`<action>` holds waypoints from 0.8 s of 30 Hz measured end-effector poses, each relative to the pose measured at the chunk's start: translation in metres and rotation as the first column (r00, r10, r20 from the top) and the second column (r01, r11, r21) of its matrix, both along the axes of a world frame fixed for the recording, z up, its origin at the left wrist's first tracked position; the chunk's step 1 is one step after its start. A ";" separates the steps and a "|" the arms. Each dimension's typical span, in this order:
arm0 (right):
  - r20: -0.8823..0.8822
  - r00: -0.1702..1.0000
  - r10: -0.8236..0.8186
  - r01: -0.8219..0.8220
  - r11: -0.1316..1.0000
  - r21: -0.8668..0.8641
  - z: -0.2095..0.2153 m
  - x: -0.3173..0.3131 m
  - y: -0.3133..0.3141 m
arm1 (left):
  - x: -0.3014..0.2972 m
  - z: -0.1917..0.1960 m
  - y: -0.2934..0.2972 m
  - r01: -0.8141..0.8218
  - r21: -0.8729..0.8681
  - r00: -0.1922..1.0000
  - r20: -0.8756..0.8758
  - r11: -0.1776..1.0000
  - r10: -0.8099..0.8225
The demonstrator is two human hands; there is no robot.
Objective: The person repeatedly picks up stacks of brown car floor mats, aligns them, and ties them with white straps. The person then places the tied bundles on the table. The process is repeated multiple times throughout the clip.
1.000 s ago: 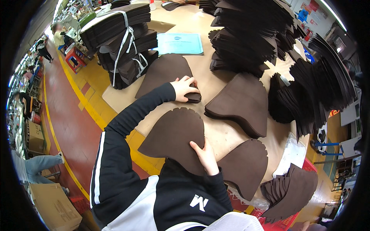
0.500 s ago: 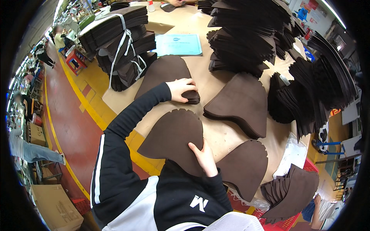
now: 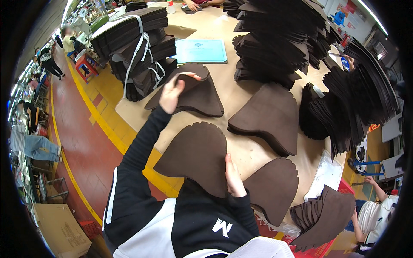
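My left hand (image 3: 172, 92) is at the far-left pile of dark brown panels (image 3: 204, 96), pinching a curved brown panel (image 3: 157, 96) whose edge is raised and bent above the pile. Its thumb side is partly hidden. Closer to me lies another brown panel (image 3: 193, 155) with a notched, rounded top edge. Along that panel's right edge rests my right hand (image 3: 234, 176), turned on its side, fingers stretched out and nothing gripped. Right of it is a similar panel pile (image 3: 273, 185), and beyond that a thicker stack (image 3: 269, 116).
Tall brown stacks (image 3: 271, 47) stand at the back and right. A tied bundle (image 3: 137, 47) sits back left beside a light-blue booklet (image 3: 201, 51). Fanned panels (image 3: 325, 215) lie over a red crate (image 3: 346, 185). Another person's hand (image 3: 191, 5) works at the far edge.
My left hand has moved left across the far-left pile, lifting a panel's edge. My right thumb has come off the near panel's top, and that hand now lies along its edge.
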State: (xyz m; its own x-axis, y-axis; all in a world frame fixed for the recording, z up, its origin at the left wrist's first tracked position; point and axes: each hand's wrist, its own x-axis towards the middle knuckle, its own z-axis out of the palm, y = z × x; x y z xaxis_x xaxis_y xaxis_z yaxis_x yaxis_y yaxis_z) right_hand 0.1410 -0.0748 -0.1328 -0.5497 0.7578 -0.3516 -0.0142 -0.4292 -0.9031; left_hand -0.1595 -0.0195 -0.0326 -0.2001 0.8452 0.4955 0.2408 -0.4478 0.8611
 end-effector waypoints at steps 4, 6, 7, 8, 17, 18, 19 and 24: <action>-0.011 0.998 -0.058 0.054 0.970 -0.237 0.000 0.005 0.001 | 0.033 0.035 -0.058 0.039 0.114 0.977 -0.215 0.993 -0.014; -0.122 0.993 0.012 -0.043 0.966 -0.254 -0.001 0.008 0.002 | 0.073 0.019 -0.089 0.122 0.070 0.926 -0.368 0.990 -0.088; -0.156 0.988 0.012 -0.056 0.959 -0.277 0.013 0.008 0.002 | 0.096 0.003 -0.102 0.196 -0.022 0.907 -0.377 0.980 -0.189; -0.197 0.980 0.026 -0.086 0.949 -0.303 0.022 0.006 0.000 | 0.117 -0.015 -0.116 0.251 -0.119 0.882 -0.381 0.961 -0.277; -0.064 0.998 0.009 -0.017 0.991 -0.129 0.017 0.003 -0.001 | 0.047 -0.065 -0.135 -0.366 -0.377 0.886 -0.422 0.851 0.194; -0.058 0.998 0.025 -0.033 0.989 -0.145 0.022 0.000 -0.002 | 0.025 -0.091 -0.138 -0.577 -0.347 0.758 -0.565 0.739 0.327; -0.101 0.995 0.021 -0.026 0.998 -0.054 0.018 -0.003 -0.004 | 0.014 -0.122 -0.139 -0.609 -0.524 0.705 -0.701 0.596 0.104; -0.135 0.991 -0.019 0.059 0.953 0.298 0.043 0.011 -0.033 | 0.025 -0.093 -0.153 0.060 -0.675 0.997 0.001 0.735 -0.081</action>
